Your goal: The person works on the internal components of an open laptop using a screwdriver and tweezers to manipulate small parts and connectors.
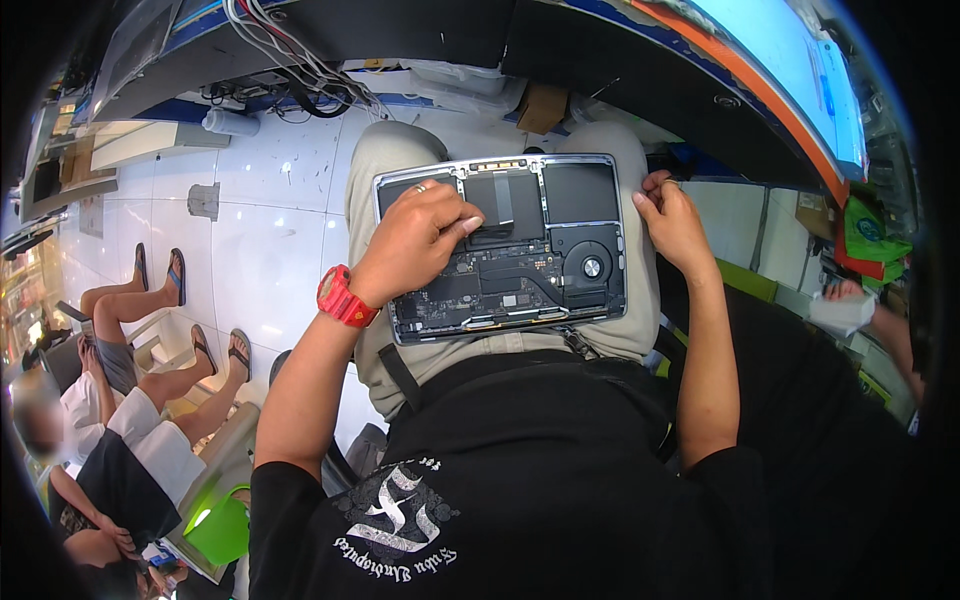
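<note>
An opened laptop [440, 290] lies across my lap, its inside facing up. Black battery packs [583, 193] fill the far part. Nearer me are the circuit board [470, 280] and a round fan [591, 268] at the right. My left hand [425, 235], with a red watch at the wrist, rests over the left side of the laptop. Its fingers are pinched by the middle battery pack, close to a dark strip [492, 232]; what they grip is hidden. Just off the laptop's right edge, my right hand [675, 225] is curled with thumb and finger together; anything in it is too small to make out.
A dark desk front [420, 35] runs across the far side, with hanging cables [290, 60] at its left. A cardboard box [542, 108] stands beneath it. At left, people sit near a green bucket [218, 530]. Another person's hand [848, 292] shows at far right.
</note>
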Demonstrator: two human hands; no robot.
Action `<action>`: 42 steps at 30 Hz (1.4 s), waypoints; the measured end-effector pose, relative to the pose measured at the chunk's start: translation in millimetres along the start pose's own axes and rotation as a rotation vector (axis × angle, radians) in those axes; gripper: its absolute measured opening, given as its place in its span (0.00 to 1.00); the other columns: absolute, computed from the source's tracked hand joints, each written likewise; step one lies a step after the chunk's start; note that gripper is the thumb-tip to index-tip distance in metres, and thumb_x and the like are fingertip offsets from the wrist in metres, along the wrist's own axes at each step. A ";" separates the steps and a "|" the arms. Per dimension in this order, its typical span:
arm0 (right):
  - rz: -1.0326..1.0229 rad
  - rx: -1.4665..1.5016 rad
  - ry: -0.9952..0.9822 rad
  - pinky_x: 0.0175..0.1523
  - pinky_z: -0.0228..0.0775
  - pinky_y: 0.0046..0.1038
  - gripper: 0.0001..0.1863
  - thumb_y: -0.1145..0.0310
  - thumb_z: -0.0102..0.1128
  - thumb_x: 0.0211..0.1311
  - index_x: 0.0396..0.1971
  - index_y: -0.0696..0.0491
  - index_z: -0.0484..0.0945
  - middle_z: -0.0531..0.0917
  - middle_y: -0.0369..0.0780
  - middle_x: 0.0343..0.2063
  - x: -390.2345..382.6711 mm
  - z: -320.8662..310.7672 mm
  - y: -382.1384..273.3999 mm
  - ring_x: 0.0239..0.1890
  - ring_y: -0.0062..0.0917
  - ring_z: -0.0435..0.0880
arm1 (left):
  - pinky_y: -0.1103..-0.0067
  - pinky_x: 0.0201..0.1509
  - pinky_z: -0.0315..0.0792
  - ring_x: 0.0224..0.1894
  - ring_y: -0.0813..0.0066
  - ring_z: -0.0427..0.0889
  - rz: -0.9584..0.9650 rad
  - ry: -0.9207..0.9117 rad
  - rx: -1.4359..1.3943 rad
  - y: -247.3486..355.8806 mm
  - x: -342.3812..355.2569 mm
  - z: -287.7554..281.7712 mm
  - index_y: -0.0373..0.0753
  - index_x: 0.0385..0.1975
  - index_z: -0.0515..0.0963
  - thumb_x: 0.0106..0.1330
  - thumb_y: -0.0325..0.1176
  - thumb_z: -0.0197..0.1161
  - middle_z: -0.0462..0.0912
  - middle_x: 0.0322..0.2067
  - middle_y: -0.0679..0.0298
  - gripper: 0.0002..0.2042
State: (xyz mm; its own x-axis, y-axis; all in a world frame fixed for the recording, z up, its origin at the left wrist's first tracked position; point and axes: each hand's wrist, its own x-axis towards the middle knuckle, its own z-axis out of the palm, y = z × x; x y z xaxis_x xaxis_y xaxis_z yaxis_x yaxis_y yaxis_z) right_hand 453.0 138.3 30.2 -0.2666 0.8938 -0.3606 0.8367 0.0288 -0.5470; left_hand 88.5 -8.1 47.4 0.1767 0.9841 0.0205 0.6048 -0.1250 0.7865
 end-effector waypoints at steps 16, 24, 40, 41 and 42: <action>-0.355 -0.006 0.653 0.42 0.80 0.31 0.07 0.70 0.70 0.77 0.43 0.59 0.89 0.90 0.43 0.35 -43.7 -90.1 -35.3 0.34 0.27 0.88 | 0.63 0.55 0.78 0.48 0.44 0.85 -0.241 0.246 0.187 31.9 -76.2 -65.4 0.30 0.45 0.86 0.73 0.24 0.70 0.87 0.43 0.48 0.06; -0.352 -0.400 1.027 0.50 0.83 0.44 0.11 0.67 0.69 0.75 0.44 0.59 0.89 0.92 0.49 0.43 -14.4 -207.7 -82.1 0.40 0.46 0.92 | 0.60 0.64 0.76 0.56 0.42 0.83 -0.581 0.146 0.183 55.2 -140.8 -4.3 0.27 0.62 0.77 0.69 0.31 0.77 0.83 0.52 0.44 0.25; 0.174 -1.083 0.609 0.58 0.82 0.47 0.22 0.59 0.57 0.79 0.62 0.58 0.82 0.91 0.54 0.50 162.1 -341.8 47.4 0.53 0.49 0.92 | 0.59 0.56 0.78 0.52 0.48 0.86 -0.610 0.464 0.094 67.2 -163.5 35.4 0.33 0.56 0.82 0.68 0.33 0.78 0.87 0.47 0.51 0.20; 0.101 -1.061 0.666 0.60 0.81 0.48 0.22 0.60 0.57 0.79 0.63 0.58 0.82 0.90 0.55 0.52 169.4 -340.5 49.8 0.55 0.51 0.91 | 0.60 0.56 0.78 0.51 0.49 0.86 -0.632 0.477 0.078 67.6 -166.4 38.5 0.33 0.56 0.82 0.68 0.33 0.78 0.87 0.46 0.51 0.20; 0.033 -1.036 0.726 0.61 0.80 0.50 0.23 0.60 0.56 0.78 0.64 0.59 0.81 0.89 0.56 0.54 171.6 -343.4 50.3 0.57 0.52 0.90 | 0.60 0.56 0.78 0.50 0.50 0.86 -0.646 0.489 0.059 68.7 -168.6 40.8 0.33 0.56 0.83 0.68 0.32 0.78 0.87 0.46 0.51 0.19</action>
State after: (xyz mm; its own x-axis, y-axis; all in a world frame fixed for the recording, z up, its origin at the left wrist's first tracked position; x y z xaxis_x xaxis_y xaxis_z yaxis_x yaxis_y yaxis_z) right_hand 613.7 446.8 200.2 -0.1906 0.9302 0.3137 0.9067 0.0444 0.4193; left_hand 131.9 -187.7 72.8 -0.5722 0.8066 -0.1484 0.5137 0.4936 0.7018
